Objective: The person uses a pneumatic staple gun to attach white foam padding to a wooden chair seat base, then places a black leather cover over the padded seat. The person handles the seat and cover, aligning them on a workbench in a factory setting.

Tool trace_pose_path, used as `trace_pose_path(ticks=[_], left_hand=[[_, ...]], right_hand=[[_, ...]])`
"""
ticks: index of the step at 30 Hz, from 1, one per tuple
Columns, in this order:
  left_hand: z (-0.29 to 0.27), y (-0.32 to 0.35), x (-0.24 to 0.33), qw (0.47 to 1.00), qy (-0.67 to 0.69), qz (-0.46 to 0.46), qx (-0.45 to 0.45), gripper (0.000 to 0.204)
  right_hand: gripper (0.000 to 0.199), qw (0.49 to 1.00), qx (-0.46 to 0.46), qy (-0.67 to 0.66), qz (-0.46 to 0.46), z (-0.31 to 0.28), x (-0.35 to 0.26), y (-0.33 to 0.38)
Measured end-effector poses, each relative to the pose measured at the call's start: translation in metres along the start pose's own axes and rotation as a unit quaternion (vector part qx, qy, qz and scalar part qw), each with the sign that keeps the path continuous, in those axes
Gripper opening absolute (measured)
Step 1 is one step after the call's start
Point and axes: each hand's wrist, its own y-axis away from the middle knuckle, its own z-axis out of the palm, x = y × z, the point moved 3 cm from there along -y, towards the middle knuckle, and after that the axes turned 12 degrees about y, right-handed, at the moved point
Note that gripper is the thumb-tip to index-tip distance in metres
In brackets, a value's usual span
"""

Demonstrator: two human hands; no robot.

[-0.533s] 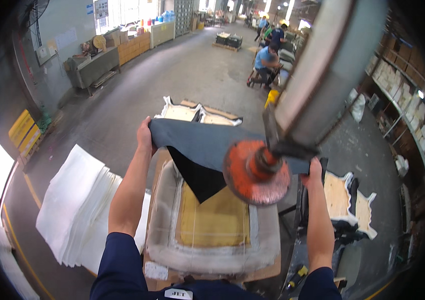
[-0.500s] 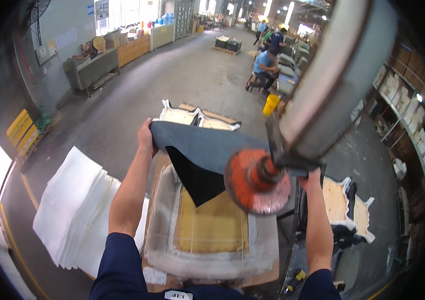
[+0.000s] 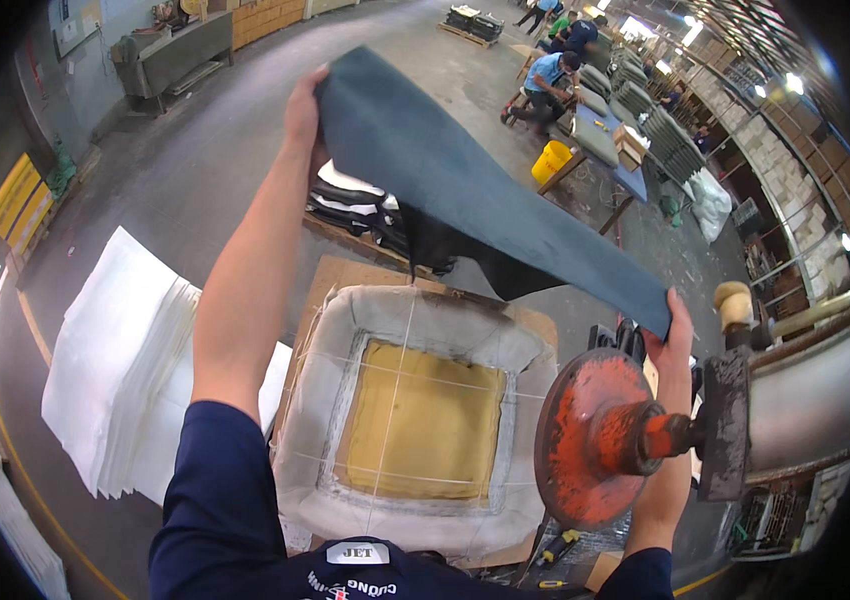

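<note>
A dark blue-grey sheet [image 3: 455,175] with a black underside, leather or fabric I cannot tell, stretches between my two hands. At its far left end, my left hand [image 3: 306,118] grips the edge, raised high. Lower and nearer, my right hand [image 3: 675,326] holds the opposite end. One black edge sags in the middle. Under the sheet, apart from it, lies a pale padded cover [image 3: 313,480] with thick rolled sides, crossed by thin white strings. A yellow panel [image 3: 425,418] shows in its centre. A worn orange-red disc [image 3: 585,440] on a metal arm partly hides my right forearm.
White sheets [image 3: 110,370] are piled at the left. A cardboard piece [image 3: 340,275] lies under the cover. Beyond the sheet sits a stack of black and white pieces [image 3: 355,215]. Farther right are a yellow bucket [image 3: 551,161], a blue table [image 3: 625,177] and a seated person [image 3: 548,85].
Both hands have spread the sheet wider, the left end rising and the right end swinging outward. The orange-red disc has shifted right and nearer, leaving the padded cover more visible.
</note>
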Motion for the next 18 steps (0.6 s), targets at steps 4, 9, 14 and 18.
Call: trace_pose_path(ticks=[4, 9, 14, 18], left_hand=[[-0.093, 0.06, -0.022, 0.999, 0.021, 0.004, 0.03, 0.041], [-0.164, 0.106, -0.057, 0.993, -0.019, -0.036, 0.112, 0.034], [-0.121, 0.067, -0.041, 0.987, -0.085, -0.046, 0.126, 0.033], [-0.094, 0.052, -0.016, 0.995, -0.028, 0.026, 0.096, 0.026]], right_hand=[[0.024, 0.993, 0.038, 0.029, 0.107, -0.067, 0.088, 0.062], [0.025, 0.989, 0.039, 0.012, 0.14, -0.083, 0.13, 0.112], [0.026, 0.995, 0.011, 0.009, 0.094, -0.044, 0.079, 0.076], [0.026, 0.998, -0.014, 0.025, 0.05, -0.021, 0.03, 0.072]])
